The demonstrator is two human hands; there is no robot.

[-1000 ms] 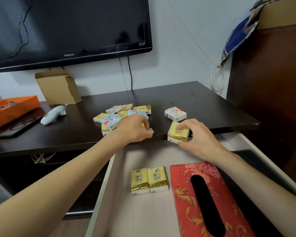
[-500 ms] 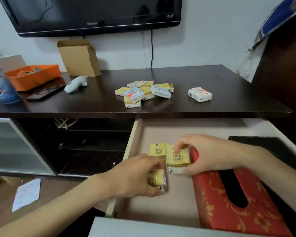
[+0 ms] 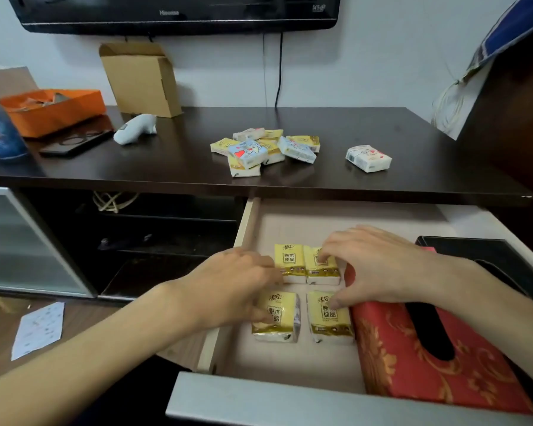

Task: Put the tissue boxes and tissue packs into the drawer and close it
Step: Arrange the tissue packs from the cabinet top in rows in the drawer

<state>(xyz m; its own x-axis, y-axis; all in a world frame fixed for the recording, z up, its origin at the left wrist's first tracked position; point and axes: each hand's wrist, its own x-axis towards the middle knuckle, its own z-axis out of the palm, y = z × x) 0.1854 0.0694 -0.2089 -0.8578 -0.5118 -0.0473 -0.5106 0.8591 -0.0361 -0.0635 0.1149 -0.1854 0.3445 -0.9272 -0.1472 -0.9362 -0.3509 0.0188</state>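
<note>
The drawer (image 3: pixel 247 226) stands pulled out below the dark table top (image 3: pixel 173 167). Inside lie several yellow tissue packs in a two-by-two block beside a red tissue box (image 3: pixel 413 364). My left hand (image 3: pixel 231 290) grips the front-left yellow pack (image 3: pixel 279 321), which rests on the drawer floor. My right hand (image 3: pixel 379 265) is spread, its thumb on the front-right pack (image 3: pixel 331 321) and its fingertips on the back-right pack (image 3: pixel 322 270). A pile of tissue packs (image 3: pixel 259 150) and a single white pack (image 3: pixel 368 158) lie on the table.
A black box (image 3: pixel 490 250) fills the drawer's right side. On the table stand a cardboard box (image 3: pixel 142 78), an orange tray (image 3: pixel 53 109), a white gadget (image 3: pixel 136 129) and a phone (image 3: pixel 74 142). A TV (image 3: pixel 179 10) hangs above. Paper (image 3: pixel 39 329) lies on the floor.
Both hands carried a yellow pack each from the table edge down into the drawer. The two packs now lie in front of the two that were there.
</note>
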